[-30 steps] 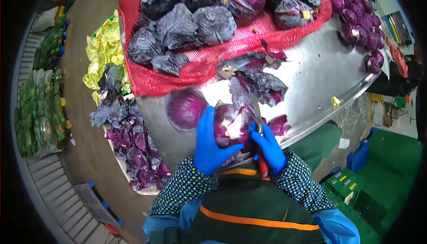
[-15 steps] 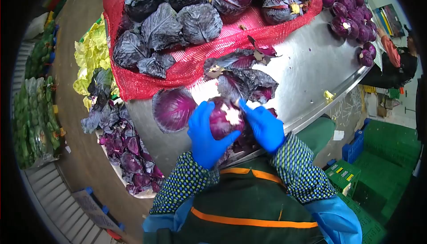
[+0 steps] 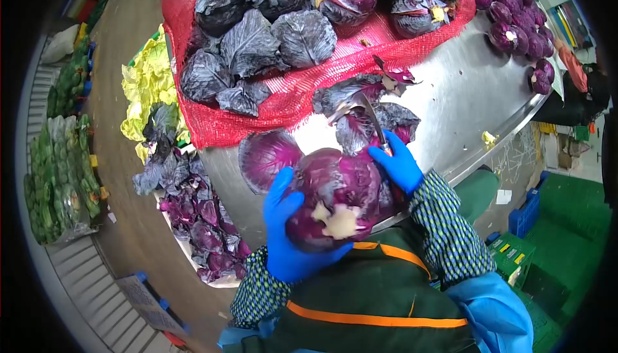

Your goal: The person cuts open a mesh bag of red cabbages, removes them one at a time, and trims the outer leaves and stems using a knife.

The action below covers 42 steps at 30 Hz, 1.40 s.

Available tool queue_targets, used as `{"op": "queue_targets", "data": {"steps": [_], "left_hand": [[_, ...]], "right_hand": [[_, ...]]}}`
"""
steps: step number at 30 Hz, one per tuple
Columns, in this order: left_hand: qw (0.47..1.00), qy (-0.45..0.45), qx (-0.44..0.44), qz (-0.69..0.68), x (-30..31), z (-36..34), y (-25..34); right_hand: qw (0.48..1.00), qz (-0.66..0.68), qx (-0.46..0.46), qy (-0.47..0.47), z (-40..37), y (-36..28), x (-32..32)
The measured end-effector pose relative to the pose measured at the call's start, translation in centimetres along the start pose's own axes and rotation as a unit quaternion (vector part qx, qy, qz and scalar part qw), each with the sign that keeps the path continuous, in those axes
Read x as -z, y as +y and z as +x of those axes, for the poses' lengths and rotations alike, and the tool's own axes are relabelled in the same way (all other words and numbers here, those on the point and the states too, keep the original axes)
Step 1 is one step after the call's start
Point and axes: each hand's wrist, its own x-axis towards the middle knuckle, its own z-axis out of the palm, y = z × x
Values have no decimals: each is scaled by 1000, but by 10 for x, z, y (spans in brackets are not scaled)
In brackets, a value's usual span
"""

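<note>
My left hand [image 3: 286, 234], in a blue glove, is wrapped round the lower left side of a red cabbage [image 3: 335, 189] with its pale cut stem towards me. In my right hand [image 3: 400, 163], also gloved, is a knife [image 3: 372, 118], its curved blade pointing up and away over the loose leaves. The right fingertips are close to the cabbage's upper right side. A cupped purple leaf [image 3: 267, 157] lies on the metal table [image 3: 222, 176] left of the cabbage. Behind the knife are more torn leaves [image 3: 347, 95].
A red net sack [image 3: 283, 105] with dark cabbages spans the far side. Trimmed cabbages [image 3: 515, 31] are heaped at the upper right, near another person's arm [image 3: 571, 66]. Purple leaves [image 3: 206, 224] fill a container at the left. Green crates [image 3: 512, 256] stand at the right.
The cabbage is nearer my body, with its stem turned down towards me. My left hand has moved down with it. My right hand has drawn away from the stem, and the knife now shows.
</note>
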Motion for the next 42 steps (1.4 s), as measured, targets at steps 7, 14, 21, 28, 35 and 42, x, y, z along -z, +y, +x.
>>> {"op": "queue_targets", "data": {"steps": [7, 14, 21, 28, 35, 42], "left_hand": [[993, 80, 53, 72, 10, 29, 7], [986, 121, 109, 28, -1, 22, 14], [981, 74, -24, 177, -1, 22, 22], [980, 69, 169, -81, 7, 18, 24], [852, 37, 293, -433, 8, -7, -14], [698, 41, 322, -639, -24, 9, -49]], "right_hand": [[886, -155, 436, -27, -100, -68, 49], [845, 526, 62, 76, -98, -56, 16], [960, 191, 207, 12, -86, -110, 0], [971, 138, 131, 145, -49, -69, 14], [985, 31, 71, 154, -9, 19, 24], [869, 422, 76, -246, -95, -113, 26]]}}
